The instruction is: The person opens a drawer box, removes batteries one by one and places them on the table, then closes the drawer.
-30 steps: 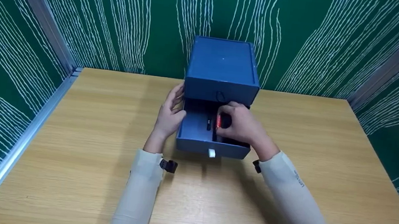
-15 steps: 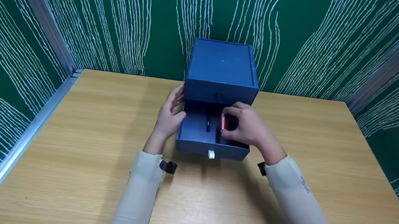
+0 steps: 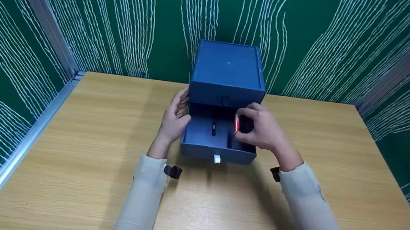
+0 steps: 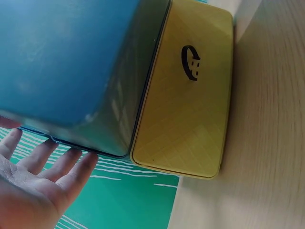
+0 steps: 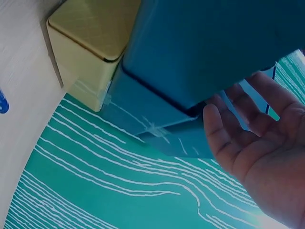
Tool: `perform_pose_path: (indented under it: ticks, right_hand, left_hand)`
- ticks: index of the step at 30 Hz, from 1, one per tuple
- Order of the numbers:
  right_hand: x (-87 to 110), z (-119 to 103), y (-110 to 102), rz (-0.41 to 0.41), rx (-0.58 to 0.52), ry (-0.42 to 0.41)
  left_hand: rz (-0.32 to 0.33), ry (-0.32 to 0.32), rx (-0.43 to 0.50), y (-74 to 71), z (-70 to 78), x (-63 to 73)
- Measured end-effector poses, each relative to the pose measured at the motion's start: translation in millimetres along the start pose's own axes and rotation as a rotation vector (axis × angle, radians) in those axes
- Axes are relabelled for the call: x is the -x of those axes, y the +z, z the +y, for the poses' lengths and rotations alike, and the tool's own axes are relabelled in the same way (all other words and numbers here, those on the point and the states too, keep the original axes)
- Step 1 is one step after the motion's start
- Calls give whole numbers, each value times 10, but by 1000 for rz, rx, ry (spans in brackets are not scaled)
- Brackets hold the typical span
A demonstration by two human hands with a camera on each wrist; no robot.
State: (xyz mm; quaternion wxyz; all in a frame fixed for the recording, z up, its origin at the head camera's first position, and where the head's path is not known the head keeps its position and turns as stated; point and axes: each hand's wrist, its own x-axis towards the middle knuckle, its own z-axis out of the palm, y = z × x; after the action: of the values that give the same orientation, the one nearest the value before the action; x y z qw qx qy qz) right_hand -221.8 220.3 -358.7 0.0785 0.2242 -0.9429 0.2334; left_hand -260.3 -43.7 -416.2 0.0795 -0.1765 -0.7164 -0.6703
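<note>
A blue drawer unit (image 3: 229, 64) stands at the back of the table with its middle drawer (image 3: 201, 151) pulled out. My right hand (image 3: 264, 127) is over the right part of that drawer, pinching a small red battery (image 3: 237, 123) upright in the head view between thumb and fingers. In the right wrist view the battery is hidden. A small black cylinder (image 3: 214, 129) lies on the drawer floor, left of a divider. My left hand (image 3: 174, 121) rests against the unit's left side, fingers extended along it, thumb beside the open drawer.
Below the blue drawers is a yellow drawer (image 4: 186, 105) with a black loop. A white tab (image 3: 217, 158) marks the open drawer's front. Behind stands a green wall (image 3: 168, 27) with white lines. The wooden table (image 3: 84, 136) spreads to both sides.
My right hand has moved to the right inside the drawer with the red battery, away from the black cylinder. The left hand has stayed in place.
</note>
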Motion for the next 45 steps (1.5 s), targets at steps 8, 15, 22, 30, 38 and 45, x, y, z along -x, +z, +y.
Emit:
perform_pose_path:
  ticks: [8, 15, 22, 30, 38, 45]
  right_hand:
    - [47, 54, -75, 7, -6, 69]
    - [62, 122, -129, 40, 10, 75]
    - [87, 169, -146, 53, 30, 79]
    - [104, 214, -128, 55, 34, 110]
    - [129, 255, -146, 74, 48, 121]
    - [161, 308, -160, 75, 55, 146]
  left_hand:
    - [6, -30, -6, 3, 67, 20]
    - [-36, -30, 19, -20, 361, 103]
    - [-36, -25, 19, -16, 379, 105]
    - [-32, -34, 9, -19, 379, 113]
    - [-31, -35, 5, -16, 387, 117]
    - [-29, -25, 12, -18, 384, 111]
